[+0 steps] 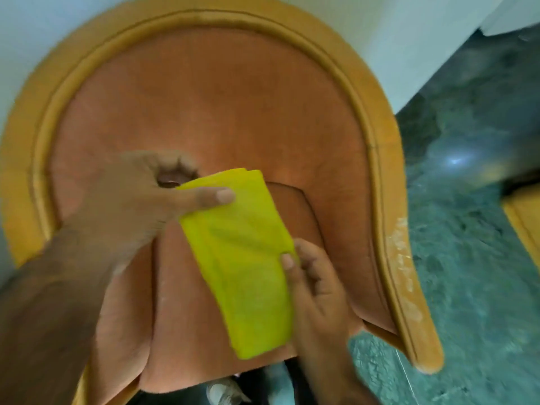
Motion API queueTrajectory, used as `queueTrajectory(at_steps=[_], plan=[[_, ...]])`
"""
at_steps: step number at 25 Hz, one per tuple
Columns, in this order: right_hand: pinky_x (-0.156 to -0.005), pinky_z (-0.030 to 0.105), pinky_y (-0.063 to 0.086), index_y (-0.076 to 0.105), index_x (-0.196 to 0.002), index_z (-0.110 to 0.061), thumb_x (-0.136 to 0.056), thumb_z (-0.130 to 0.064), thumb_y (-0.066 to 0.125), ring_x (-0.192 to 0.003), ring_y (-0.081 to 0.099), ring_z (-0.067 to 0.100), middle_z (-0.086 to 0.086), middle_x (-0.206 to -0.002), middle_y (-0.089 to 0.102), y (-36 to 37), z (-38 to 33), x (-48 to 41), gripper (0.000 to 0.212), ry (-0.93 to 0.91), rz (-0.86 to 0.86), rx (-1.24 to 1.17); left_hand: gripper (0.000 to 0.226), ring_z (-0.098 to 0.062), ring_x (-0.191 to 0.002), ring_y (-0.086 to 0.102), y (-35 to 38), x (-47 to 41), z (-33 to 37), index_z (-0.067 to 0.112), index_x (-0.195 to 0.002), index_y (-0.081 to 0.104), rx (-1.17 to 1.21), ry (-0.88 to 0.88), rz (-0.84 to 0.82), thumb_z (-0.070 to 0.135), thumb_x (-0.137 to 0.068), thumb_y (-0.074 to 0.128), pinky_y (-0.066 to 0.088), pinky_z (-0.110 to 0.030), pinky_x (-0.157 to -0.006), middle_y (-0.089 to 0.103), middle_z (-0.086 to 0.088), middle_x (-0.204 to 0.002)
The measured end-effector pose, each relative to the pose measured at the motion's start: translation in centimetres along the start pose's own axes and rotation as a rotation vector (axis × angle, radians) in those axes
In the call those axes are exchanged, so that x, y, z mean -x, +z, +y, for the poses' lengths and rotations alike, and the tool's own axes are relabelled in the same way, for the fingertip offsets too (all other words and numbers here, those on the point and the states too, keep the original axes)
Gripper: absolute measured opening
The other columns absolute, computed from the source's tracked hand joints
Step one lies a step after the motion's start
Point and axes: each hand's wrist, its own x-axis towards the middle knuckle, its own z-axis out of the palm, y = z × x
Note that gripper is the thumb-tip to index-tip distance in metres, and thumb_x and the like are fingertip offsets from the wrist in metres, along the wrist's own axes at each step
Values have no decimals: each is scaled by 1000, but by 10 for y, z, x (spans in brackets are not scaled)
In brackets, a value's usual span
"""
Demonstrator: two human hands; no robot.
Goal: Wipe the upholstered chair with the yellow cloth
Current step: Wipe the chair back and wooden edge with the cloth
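The upholstered chair [222, 92] fills the view, with a rust-orange rounded back and seat inside a thick yellow-orange padded rim. A folded yellow cloth [242, 258] hangs in the air above the seat cushion, held as a long narrow strip. My left hand [137, 200] pinches its upper end, thumb lying across the top. My right hand [315, 290] grips the strip's right edge lower down with the fingertips. The cloth's lower end dangles free near the seat's front edge.
A white wall [423, 30] stands behind the chair. Mottled green-grey floor [467, 229] spreads to the right. A second yellow-orange furniture piece [523, 217] pokes in at the right edge. The chair's right arm [409, 287] shows pale scuffs.
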Motion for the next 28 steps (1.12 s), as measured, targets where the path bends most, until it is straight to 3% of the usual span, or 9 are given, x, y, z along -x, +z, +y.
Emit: queueTrajectory(at_steps=[2,4,9,14,17,19,21,24,28], plan=[[-81,27,58,75,-108,-38,-93,-34,72,-96,74,6,-10,-105,80,-55,-7,-18,15,-18,128,50,68,-23,-88,79,44,-30,33,25,-97,79,-101,65,-192,60,-41,97,64,-46,-87,83,-5,-95],[-74,23,60,78,-104,-38,-88,-34,73,-88,75,6,-10,-99,81,-106,-8,-29,18,3,235,81,46,-15,-80,76,96,-53,60,21,-91,79,-134,124,-341,34,-51,97,63,-44,-80,83,-8,-91],[-77,19,60,78,-100,-41,-87,-32,76,-88,75,1,-16,-97,81,-201,15,-49,16,-9,491,250,29,-9,-65,61,216,-96,75,19,-86,73,-445,399,-276,31,-70,94,51,-27,-63,73,5,-76],[-92,30,56,76,-119,-19,-96,-29,70,-100,70,7,-3,-109,80,-235,54,-90,25,-137,457,648,18,-17,-73,61,274,-128,64,20,-88,69,-669,512,-184,25,-83,84,55,-42,-71,69,5,-80],[-107,36,49,63,-137,-16,-100,-33,63,-120,62,20,4,-126,73,-234,66,-115,40,-149,393,785,22,-28,-90,64,284,-153,55,16,-92,66,-869,484,-205,31,-86,80,54,-45,-77,68,-2,-92],[-121,33,31,46,-151,-12,-103,-37,55,-146,42,25,10,-151,55,-223,65,-123,55,-202,407,856,35,-35,-109,61,282,-167,57,13,-102,68,-942,696,-110,43,-88,76,52,-46,-90,65,-10,-108],[-128,38,21,32,-158,-7,-105,-42,49,-158,21,29,13,-165,35,-203,64,-128,66,-253,394,886,60,-42,-137,52,272,-188,62,5,-127,65,-1050,971,19,57,-97,61,42,-54,-114,60,-22,-138],[-126,49,28,21,-162,-9,-106,-54,35,-160,15,28,11,-171,22,-172,75,-130,74,-185,353,1038,79,-38,-159,25,248,-221,57,0,-157,36,-1373,1106,23,61,-107,34,18,-61,-128,32,-21,-169],[-123,50,33,19,-162,-9,-107,-55,27,-159,21,29,13,-171,22,-162,80,-139,73,-130,376,1149,78,-34,-161,22,240,-234,40,3,-163,22,-1516,1160,36,59,-109,27,18,-61,-128,25,-16,-173]])
